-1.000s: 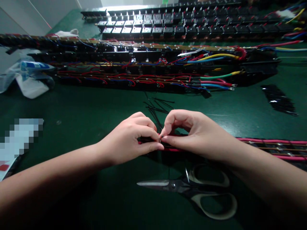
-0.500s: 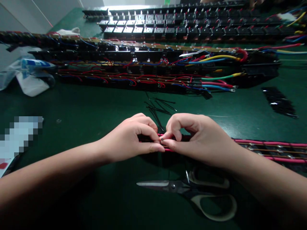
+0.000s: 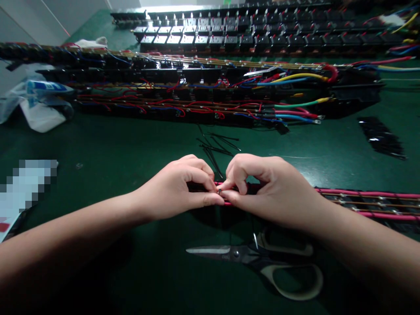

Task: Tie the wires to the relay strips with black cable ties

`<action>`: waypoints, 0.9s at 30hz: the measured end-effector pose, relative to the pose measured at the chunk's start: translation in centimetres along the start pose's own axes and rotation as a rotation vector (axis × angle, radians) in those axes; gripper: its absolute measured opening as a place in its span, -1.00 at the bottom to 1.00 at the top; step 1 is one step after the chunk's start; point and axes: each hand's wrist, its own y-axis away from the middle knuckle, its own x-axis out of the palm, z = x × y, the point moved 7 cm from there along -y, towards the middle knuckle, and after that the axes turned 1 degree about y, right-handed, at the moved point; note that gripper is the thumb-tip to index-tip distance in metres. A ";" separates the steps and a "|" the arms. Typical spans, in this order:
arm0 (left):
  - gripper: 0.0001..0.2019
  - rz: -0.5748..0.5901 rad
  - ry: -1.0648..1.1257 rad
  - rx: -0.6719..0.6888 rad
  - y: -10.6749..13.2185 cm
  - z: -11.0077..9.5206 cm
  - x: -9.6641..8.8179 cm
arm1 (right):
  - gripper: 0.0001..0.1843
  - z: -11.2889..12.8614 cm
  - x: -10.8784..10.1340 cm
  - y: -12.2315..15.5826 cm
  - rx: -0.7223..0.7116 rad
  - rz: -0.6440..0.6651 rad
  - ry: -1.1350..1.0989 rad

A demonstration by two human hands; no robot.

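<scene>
My left hand (image 3: 187,188) and my right hand (image 3: 265,183) meet fingertip to fingertip over a long black strip with red wires (image 3: 380,205). Between the pinched fingers shows a tiny dark piece, which looks like the head of a black cable tie (image 3: 219,191). Both hands are closed on it; the rest of the tie is mostly hidden by fingers. The strip runs out to the right from under my right hand. Just beyond my fingertips, several loose black cable ties (image 3: 218,144) lie on the table. Scissors (image 3: 236,253) with pale handles lie nearer to me, blades pointing left.
Across the green table (image 3: 138,144) lie long wired black strips (image 3: 183,105) with coloured leads. Rows of black modules (image 3: 216,41) stand farther back. A bundle of black ties (image 3: 382,138) lies at right, a plastic bag (image 3: 44,116) at left. A blurred-out pale object (image 3: 26,188) is lower left.
The view has shifted very slightly. My hands keep the same pinch at the same spot, and the small dark piece between the fingertips has turned a little.
</scene>
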 end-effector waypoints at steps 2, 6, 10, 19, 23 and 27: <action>-0.91 -0.009 -0.001 0.005 0.0 0.0 -0.1 | -0.66 0.1 0.0 0.0 -0.014 -0.002 0.013; -0.91 -0.019 -0.018 0.020 0.0 -0.1 -0.1 | -0.67 0.2 -0.1 0.0 -0.034 -0.006 0.068; -0.92 -0.018 -0.031 0.033 0.0 -0.2 -0.2 | -0.69 0.2 0.0 0.2 -0.028 0.002 0.115; -0.91 -0.037 0.031 -0.007 0.0 0.0 -0.3 | -0.70 0.2 0.0 0.3 -0.011 -0.004 0.106; -0.91 -0.042 0.033 -0.021 0.0 0.0 -0.2 | -0.67 0.2 0.0 0.1 0.017 0.001 0.014; -0.91 -0.040 0.031 -0.027 0.0 0.0 -0.2 | -0.65 -0.1 0.1 -0.1 0.044 0.012 -0.051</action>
